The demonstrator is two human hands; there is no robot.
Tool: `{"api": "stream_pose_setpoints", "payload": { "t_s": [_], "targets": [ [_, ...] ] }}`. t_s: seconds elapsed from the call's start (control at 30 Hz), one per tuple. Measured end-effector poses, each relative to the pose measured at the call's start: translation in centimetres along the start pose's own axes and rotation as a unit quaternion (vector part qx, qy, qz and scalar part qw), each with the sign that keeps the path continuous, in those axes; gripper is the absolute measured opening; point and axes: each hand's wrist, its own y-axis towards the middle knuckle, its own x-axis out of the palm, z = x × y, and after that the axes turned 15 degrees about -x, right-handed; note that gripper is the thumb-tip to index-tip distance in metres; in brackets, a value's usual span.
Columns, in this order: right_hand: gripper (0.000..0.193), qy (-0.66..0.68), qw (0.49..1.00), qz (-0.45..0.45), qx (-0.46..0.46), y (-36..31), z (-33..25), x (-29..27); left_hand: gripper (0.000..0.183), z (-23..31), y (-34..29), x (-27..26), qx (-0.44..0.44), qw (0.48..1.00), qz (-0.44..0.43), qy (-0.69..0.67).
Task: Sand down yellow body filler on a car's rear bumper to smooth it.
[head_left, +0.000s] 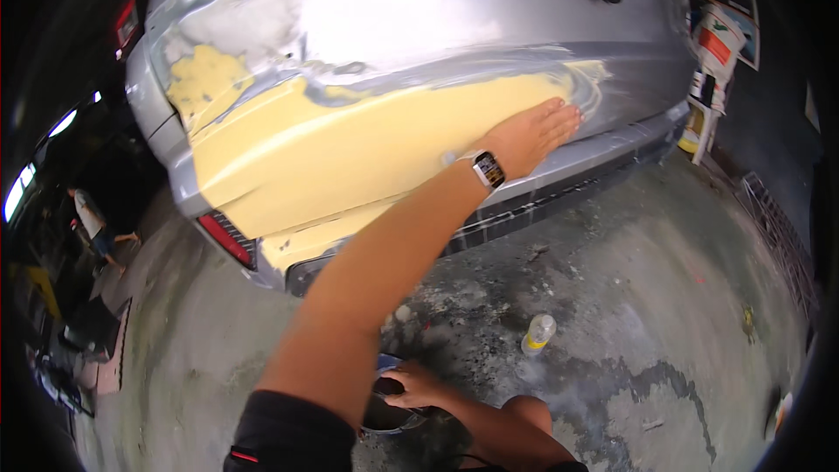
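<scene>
We are facing the rear of a silver car point(419, 9), filling the frame from 10 to 2 o'clock. A broad patch of yellow body filler point(350, 153) is spreading across its lower panel, from the left corner toward 2 o'clock, above the grey bumper point(603, 153).

Concrete floor point(629, 297), stained and wet-looking, is taking up the lower half.

Our left hand point(531, 135), reaching up from 7 o'clock with a watch point(488, 170) on the wrist, is lying flat on the panel at the right end of the filler; fingers point(559, 115) are stretched out straight and close together, gripping nothing.

Our right hand point(411, 385), near 6 o'clock, is curling loosely over the rim of a dark round container point(384, 415); how firmly it is gripping we cannot tell.

A small clear bottle with a yellow label point(538, 333) is standing on the floor, near 5 o'clock.

Another person point(92, 223) is crouching far off at 9 o'clock.
</scene>
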Motion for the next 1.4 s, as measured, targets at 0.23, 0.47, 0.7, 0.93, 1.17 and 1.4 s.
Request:
{"api": "stream_pose_setpoints", "payload": {
  "t_s": [0.23, 0.47, 0.7, 0.93, 1.17, 1.4],
  "targets": [
    [0.070, -0.015, 0.999, -0.040, 0.024, -1.7, 1.9, 1.1, 0.069, -8.9, -15.5, -4.6, -0.008, 0.990, -0.065, -0.124],
    [0.075, -0.031, 0.992, -0.116, 0.038, -0.6, 0.7, 1.4, 0.064, -13.2, -26.6, -5.8, -0.041, 0.993, -0.111, -0.027],
    [0.075, -0.015, 0.990, -0.138, 0.035, 1.1, -0.7, 1.4, 0.073, -16.2, -33.7, -6.3, -0.215, 0.969, -0.112, -0.050],
    [0.077, -0.055, 0.982, -0.177, 0.015, 2.0, -0.3, 2.9, 0.084, -18.4, -38.7, -8.4, -0.299, 0.941, -0.144, -0.057],
    [0.074, -0.184, 0.960, -0.208, -0.023, 2.2, 0.4, 3.6, 0.086, -3.6, -44.2, -10.8, -0.469, 0.829, -0.196, -0.233],
    [0.065, -0.242, 0.948, -0.189, -0.087, 2.4, 1.6, 6.6, 0.048, 20.9, -56.2, -19.7, -0.458, 0.633, -0.345, -0.520]
  ]
}}
